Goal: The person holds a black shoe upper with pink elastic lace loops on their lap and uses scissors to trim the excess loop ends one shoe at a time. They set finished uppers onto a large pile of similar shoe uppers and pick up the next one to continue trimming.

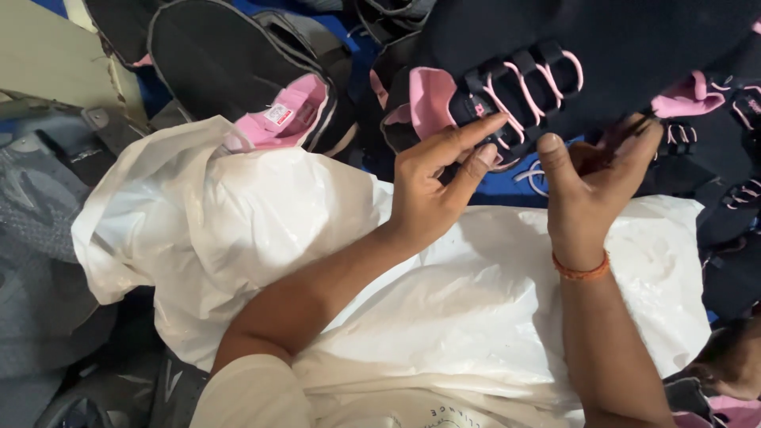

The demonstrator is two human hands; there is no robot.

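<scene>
A black shoe upper with a pink tongue and pink laces lies at the top centre. My left hand pinches its lower laced edge between thumb and fingers. My right hand, with an orange band on the wrist, grips the same upper near the pink lace ends, thumb raised. Both hands hover over a white plastic bag spread across my lap.
More black and pink shoe uppers are piled at the top left and along the right edge. Blue cloth shows beneath them. Grey shoe parts lie at the left. Another person's hand shows at the lower right.
</scene>
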